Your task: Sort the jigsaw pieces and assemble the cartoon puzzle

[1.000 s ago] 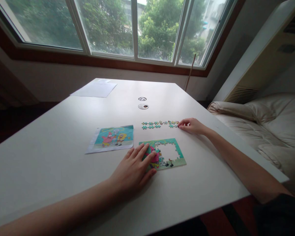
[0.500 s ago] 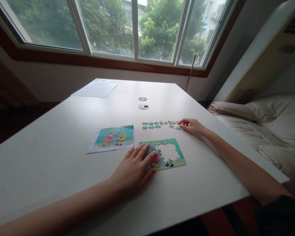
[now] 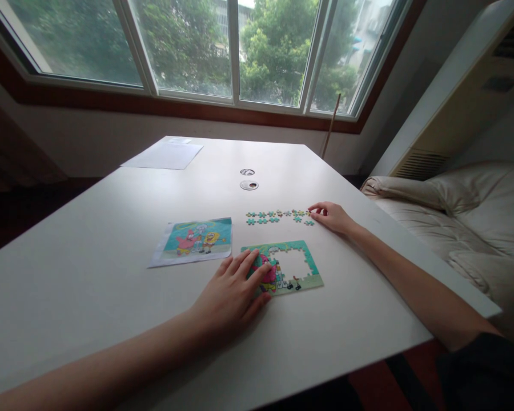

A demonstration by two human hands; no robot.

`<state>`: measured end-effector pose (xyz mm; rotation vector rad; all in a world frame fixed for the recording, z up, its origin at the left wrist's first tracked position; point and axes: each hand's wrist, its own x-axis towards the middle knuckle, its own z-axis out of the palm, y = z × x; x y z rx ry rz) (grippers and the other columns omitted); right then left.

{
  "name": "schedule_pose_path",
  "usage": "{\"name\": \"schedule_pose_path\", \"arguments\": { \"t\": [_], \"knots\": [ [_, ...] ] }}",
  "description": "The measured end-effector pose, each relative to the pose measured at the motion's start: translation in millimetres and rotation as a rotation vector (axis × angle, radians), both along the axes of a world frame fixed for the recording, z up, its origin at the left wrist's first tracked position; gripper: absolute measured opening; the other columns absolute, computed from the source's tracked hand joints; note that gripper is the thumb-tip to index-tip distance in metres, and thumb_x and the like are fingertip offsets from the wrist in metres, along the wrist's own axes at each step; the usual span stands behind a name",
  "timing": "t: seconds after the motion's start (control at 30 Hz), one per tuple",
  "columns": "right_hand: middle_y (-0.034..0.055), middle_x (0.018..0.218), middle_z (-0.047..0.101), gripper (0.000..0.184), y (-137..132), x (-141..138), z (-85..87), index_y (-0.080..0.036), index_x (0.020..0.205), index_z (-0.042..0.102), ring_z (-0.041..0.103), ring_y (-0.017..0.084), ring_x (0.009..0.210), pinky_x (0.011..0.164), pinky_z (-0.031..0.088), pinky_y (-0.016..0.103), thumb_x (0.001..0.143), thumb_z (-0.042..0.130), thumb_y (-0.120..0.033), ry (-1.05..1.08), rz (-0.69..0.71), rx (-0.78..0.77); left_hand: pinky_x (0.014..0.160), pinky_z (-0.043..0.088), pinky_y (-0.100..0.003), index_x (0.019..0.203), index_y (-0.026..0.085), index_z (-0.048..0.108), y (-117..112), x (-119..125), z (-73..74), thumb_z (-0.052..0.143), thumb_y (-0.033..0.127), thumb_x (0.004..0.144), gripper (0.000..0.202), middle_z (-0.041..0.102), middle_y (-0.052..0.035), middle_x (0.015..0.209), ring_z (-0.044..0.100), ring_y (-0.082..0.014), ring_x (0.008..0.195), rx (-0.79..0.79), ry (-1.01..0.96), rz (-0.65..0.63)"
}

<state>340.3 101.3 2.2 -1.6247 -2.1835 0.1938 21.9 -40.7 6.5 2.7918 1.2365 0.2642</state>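
Note:
My left hand (image 3: 235, 284) lies flat with fingers spread over the left part of a jigsaw puzzle (image 3: 314, 281). The puzzle shows a pink cartoon figure on a green background, and a gap in its right half bares the white tabletop. Beyond it, loose puzzle pieces (image 3: 262, 215) lie in two rough rows. At their right end my right hand (image 3: 333, 217) has thumb and index finger closed around a small puzzle piece (image 3: 309, 213), low at the table. Left of the puzzle is a printed picture sheet (image 3: 199, 238) with cartoon figures.
Two small round discs (image 3: 249, 185) are set farther back on the white table (image 3: 89, 245). White papers (image 3: 165, 154) lie at its far left corner. To the right stands a pale leather sofa (image 3: 437, 211), and a window spans the back.
My right hand has shifted slightly up and to the left at the end of the upper row, its index finger now more stretched out. My left hand stays on the puzzle.

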Motion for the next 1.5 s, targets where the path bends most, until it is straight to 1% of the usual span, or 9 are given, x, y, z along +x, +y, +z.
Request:
{"name": "schedule_pose_path", "arguments": {
  "t": [0.1, 0.27, 0.4, 0.5, 0.77, 0.93, 1.03, 1.23, 1.5],
  "knots": [
    [0.0037, 0.076, 0.063, 0.029, -3.0, -0.1, 3.5, -0.017, 0.094, 0.067, 0.050, 0.012, 0.061, 0.059, 0.039, 0.023, 0.077, 0.052, -0.035, 0.040, 0.015, -0.023, 0.099, 0.028, -0.051, 0.130, 0.023, 0.041, 0.0, 0.4, 1.4, 0.039, 0.039, 0.089, 0.044, 0.037, -0.0132, 0.136, 0.031, -0.0319, 0.125, -0.014, 0.012, 0.003],
    [0.0032, 0.077, 0.062, 0.029, -11.3, 0.9, 10.7, -0.016, 0.089, 0.067, 0.049, 0.011, 0.061, 0.057, 0.039, 0.022, 0.072, 0.058, -0.038, 0.072, 0.148, -0.143, 0.098, 0.028, -0.051, 0.130, 0.024, 0.040, 0.5, 1.0, 1.6, 0.039, 0.040, 0.089, 0.044, 0.037, -0.0124, 0.136, 0.032, -0.0314, 0.125, -0.009, 0.000, 0.002],
    [0.0011, 0.065, 0.058, 0.025, -16.4, -1.5, 12.6, -0.015, 0.071, 0.062, 0.049, 0.011, 0.059, 0.056, 0.037, 0.022, 0.070, 0.060, -0.040, 0.011, 0.130, -0.164, 0.098, 0.028, -0.051, 0.130, 0.024, 0.040, 0.5, 0.3, 0.5, 0.038, 0.041, 0.089, 0.044, 0.038, -0.0122, 0.136, 0.032, -0.0312, 0.124, -0.002, 0.001, -0.001],
    [-0.0005, 0.058, 0.054, 0.032, -17.3, -2.2, 13.0, -0.015, 0.064, 0.058, 0.045, 0.010, 0.054, 0.053, 0.034, 0.022, 0.076, 0.053, -0.045, 0.007, 0.157, -0.199, 0.098, 0.028, -0.051, 0.130, 0.024, 0.039, -0.2, -0.5, -0.1, 0.038, 0.040, 0.089, 0.044, 0.038, -0.0121, 0.136, 0.032, -0.0313, 0.124, 0.004, 0.002, -0.003],
    [0.0038, 0.077, 0.059, 0.031, -14.0, 5.2, 12.0, -0.016, 0.099, 0.065, 0.045, 0.009, 0.058, 0.056, 0.037, 0.022, 0.078, 0.050, -0.031, 0.094, 0.292, -0.202, 0.099, 0.029, -0.049, 0.130, 0.025, 0.040, -0.8, 0.1, 0.5, 0.039, 0.041, 0.089, 0.044, 0.038, -0.0107, 0.136, 0.032, -0.0306, 0.125, 0.001, 0.019, 0.013],
    [-0.0002, 0.065, 0.053, 0.030, -15.9, 2.2, 9.1, -0.015, 0.090, 0.064, 0.043, 0.009, 0.056, 0.054, 0.036, 0.021, 0.071, 0.060, -0.037, 0.101, 0.273, -0.240, 0.099, 0.029, -0.049, 0.130, 0.025, 0.039, 0.2, -0.2, -0.5, 0.039, 0.039, 0.089, 0.044, 0.038, -0.0104, 0.136, 0.032, -0.0304, 0.124, 0.021, 0.012, 0.005],
    [-0.0012, 0.062, 0.051, 0.029, -17.2, 1.1, 9.0, -0.014, 0.081, 0.062, 0.043, 0.009, 0.056, 0.053, 0.035, 0.021, 0.071, 0.060, -0.041, 0.105, 0.259, -0.237, 0.099, 0.029, -0.049, 0.130, 0.025, 0.039, 0.6, -0.8, -1.5, 0.039, 0.040, 0.089, 0.044, 0.038, -0.0102, 0.136, 0.032, -0.0304, 0.124, 0.025, 0.009, 0.001],
    [0.0024, 0.073, 0.056, 0.033, -18.2, 2.3, 14.5, -0.014, 0.096, 0.065, 0.042, 0.008, 0.057, 0.054, 0.034, 0.021, 0.076, 0.054, -0.038, 0.111, 0.332, -0.269, 0.098, 0.029, -0.050, 0.130, 0.026, 0.039, 0.9, -0.6, -2.5, 0.038, 0.041, 0.089, 0.044, 0.038, -0.0109, 0.136, 0.032, -0.0311, 0.124, 0.019, 0.008, 0.000],
    [0.0000, 0.068, 0.054, 0.029, -17.1, 1.9, 14.1, -0.014, 0.084, 0.063, 0.043, 0.009, 0.059, 0.054, 0.034, 0.022, 0.070, 0.059, -0.039, 0.104, 0.311, -0.350, 0.099, 0.029, -0.050, 0.130, 0.026, 0.039, 0.6, -1.0, -3.0, 0.038, 0.041, 0.089, 0.044, 0.038, -0.0107, 0.136, 0.031, -0.0309, 0.125, 0.021, -0.001, -0.003]
  ]
}}
